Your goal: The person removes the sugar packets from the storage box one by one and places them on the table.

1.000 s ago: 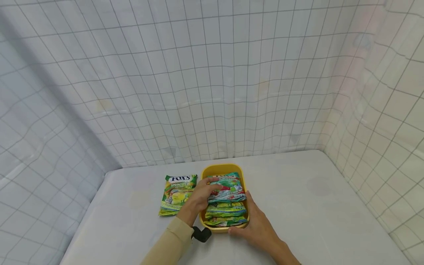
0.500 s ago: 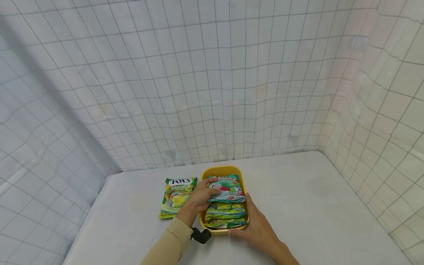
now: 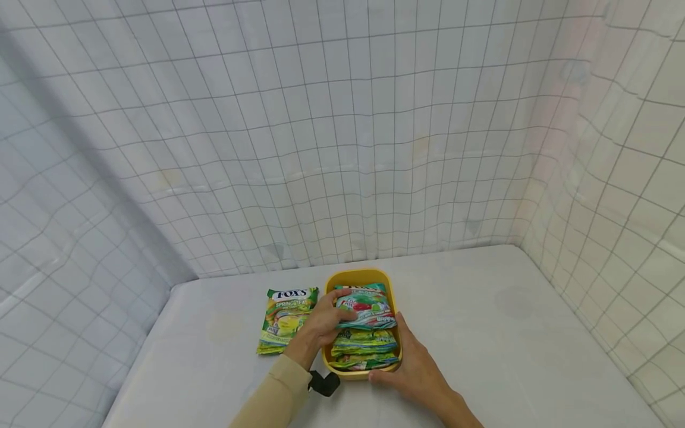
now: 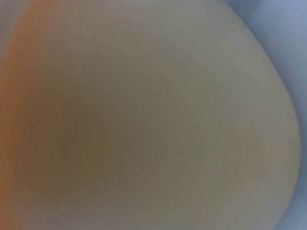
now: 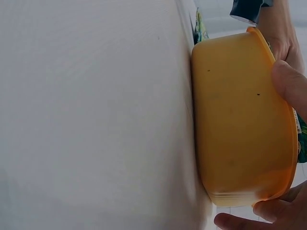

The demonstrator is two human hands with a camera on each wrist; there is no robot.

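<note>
On the white table point(image 3: 460, 333) sat a yellow tub point(image 5: 240, 110), with a Spring Tea packet point(image 3: 282, 306) lying flat just left of it. Inside, a teal packet point(image 3: 371, 304) overlapped some green packets point(image 3: 369, 343) (space-saving, I reckon). The right hand point(image 3: 417, 359) was clamped on the tub's near right corner, probably for steadiness; the left hand point(image 3: 321, 318) touched the teal packet, pinching or not, couldn't tell.

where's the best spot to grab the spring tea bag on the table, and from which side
Probably pinch the spring tea bag by its left edge, coming from its left. It lies flat on the table, label up, with that edge exposed, while the yellow box and left hand crowd its right side.
</note>
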